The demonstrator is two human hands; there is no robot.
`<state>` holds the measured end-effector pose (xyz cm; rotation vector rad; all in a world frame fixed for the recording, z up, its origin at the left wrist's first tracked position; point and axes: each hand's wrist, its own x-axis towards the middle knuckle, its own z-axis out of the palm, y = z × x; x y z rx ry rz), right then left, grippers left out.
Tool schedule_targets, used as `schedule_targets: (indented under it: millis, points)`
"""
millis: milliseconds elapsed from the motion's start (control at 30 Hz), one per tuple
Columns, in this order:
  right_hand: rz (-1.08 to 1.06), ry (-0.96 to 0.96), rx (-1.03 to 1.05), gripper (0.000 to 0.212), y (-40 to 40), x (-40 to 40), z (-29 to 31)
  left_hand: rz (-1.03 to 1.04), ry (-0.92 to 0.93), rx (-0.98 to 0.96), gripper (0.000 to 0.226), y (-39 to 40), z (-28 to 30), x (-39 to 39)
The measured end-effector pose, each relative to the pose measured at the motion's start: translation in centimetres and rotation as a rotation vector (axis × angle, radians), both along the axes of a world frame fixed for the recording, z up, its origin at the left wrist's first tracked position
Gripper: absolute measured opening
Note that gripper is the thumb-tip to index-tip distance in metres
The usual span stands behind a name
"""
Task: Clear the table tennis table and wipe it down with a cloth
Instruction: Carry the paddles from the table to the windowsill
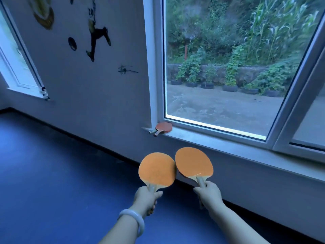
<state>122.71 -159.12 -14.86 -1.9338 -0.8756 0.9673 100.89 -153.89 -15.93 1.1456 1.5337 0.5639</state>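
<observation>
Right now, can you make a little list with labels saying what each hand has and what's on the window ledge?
left hand: grips the left paddle by its handle
right hand: grips the right paddle by its handle
paddle blades: edges meet or overlap
left wrist: pale bangle
window ledge: paddles on ledge lying at its left end
floor: blue

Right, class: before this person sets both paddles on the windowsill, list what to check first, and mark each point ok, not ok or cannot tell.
1. Left hand grips left paddle handle: ok.
2. Right hand grips right paddle handle: ok.
3. Windowsill has bare room beside the paddles on the sill: ok.
4. Held blades apart: cannot tell; edges meet or overlap.
5. Sill within reach: cannot tell.
</observation>
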Motion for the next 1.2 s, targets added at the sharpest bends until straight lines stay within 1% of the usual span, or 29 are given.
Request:
schedule_targets:
  millis: [200,400,500,600,700,900,1067,1200]
  points:
    - [0.078,-0.013,0.003,0.018,13.7,2.8,0.3,0.052,0.025,-0.038,0.023,10.6,0.5,2.6]
    - [0.161,-0.014,-0.047,0.016,24.9,1.7,-0.9,0.035,0.033,-0.051,0.022,21.6,0.5,3.2]
    - [0.148,-0.023,-0.051,0.020,31.4,0.8,-1.9,-0.010,0.015,-0.049,0.022,28.6,0.0,3.1]
    - [0.100,0.005,-0.052,0.018,37.6,-0.5,-2.9,-0.063,0.015,-0.078,0.022,35.7,-1.0,2.4]
    - [0.049,-0.007,-0.077,0.017,43.4,-1.4,-3.6,-0.110,-0.001,-0.117,0.023,42.3,-1.9,1.6]
    - [-0.033,0.009,-0.129,0.014,51.3,-2.0,-5.2,-0.231,0.033,-0.157,0.024,52.0,-3.4,1.7]
    - [-0.040,-0.015,-0.183,0.011,56.8,-0.9,-7.6,-0.316,0.055,-0.194,0.022,58.3,-5.0,4.1]
    - [-0.008,-0.057,-0.208,0.010,61.6,1.0,-9.8,-0.336,0.073,-0.213,0.021,62.9,-6.0,6.4]
